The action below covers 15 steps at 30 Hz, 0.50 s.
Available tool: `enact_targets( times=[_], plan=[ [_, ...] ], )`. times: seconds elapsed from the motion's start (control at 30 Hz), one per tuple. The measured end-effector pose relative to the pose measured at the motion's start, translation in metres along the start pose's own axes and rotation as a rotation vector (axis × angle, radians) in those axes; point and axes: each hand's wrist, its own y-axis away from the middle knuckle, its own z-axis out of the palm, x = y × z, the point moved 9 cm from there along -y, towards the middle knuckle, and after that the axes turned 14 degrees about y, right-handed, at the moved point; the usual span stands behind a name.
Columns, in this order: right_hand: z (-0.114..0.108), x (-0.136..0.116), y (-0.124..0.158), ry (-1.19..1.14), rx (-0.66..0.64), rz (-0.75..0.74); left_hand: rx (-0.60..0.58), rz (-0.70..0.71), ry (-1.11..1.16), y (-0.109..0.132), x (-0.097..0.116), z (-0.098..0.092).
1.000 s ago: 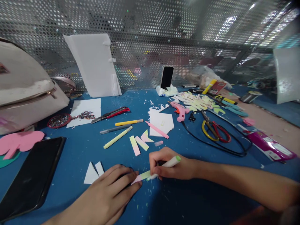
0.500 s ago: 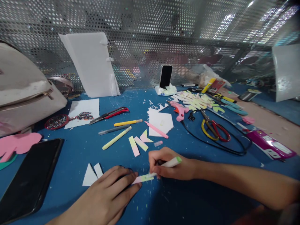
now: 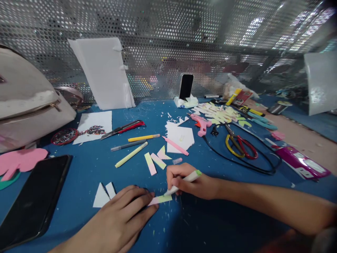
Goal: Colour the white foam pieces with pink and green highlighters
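My right hand [image 3: 188, 181] is closed round a white marker [image 3: 181, 184] with a green end, its tip at the upper edge of a small pink-and-green paper strip [image 3: 162, 199]. That strip lies on the blue table, its left end held between the thumb and fingertips of my left hand [image 3: 129, 211]. Above the hands are two more pink-and-green strips [image 3: 150, 163] and a notched piece [image 3: 163, 153] in the same colours. A clear pink cap [image 3: 177, 161] lies above my right hand. White cut pieces [image 3: 101, 196] sit just left of my left hand.
A yellow pen [image 3: 143, 137], pink pen [image 3: 176, 145] and red box cutter [image 3: 123, 129] lie ahead. Rightward are a pink glue gun [image 3: 201, 123], its cord, scissors [image 3: 240, 146] and a strip pile [image 3: 218, 112]. A dark phone [image 3: 34, 196] lies left, near a bag [image 3: 28, 102].
The marker's tip has shifted slightly left along the strip, and the marker leans a little differently. My left hand stays almost still on the strip.
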Motion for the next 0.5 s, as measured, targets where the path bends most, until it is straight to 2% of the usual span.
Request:
enact_targets(
  times=[0.17,0.3,0.43,0.5],
  plan=[
    [0.0041,0.0006,-0.0005,-0.012,-0.04,-0.012,-0.015,0.014,0.002,0.0009,0.0005,0.0005],
    [-0.0009,-0.0012,0.0004,-0.023,0.019,-0.036,-0.01,0.013,-0.009,0.0015,0.0001,0.0023],
    [0.004,-0.0007,0.0004,0.017,-0.03,-0.033,-0.009,0.005,0.0,0.0001,-0.0001,0.0013],
    [0.0015,-0.0021,-0.0005,0.029,0.0,-0.049,-0.013,0.004,0.005,-0.0005,0.0005,0.0002]
  ],
)
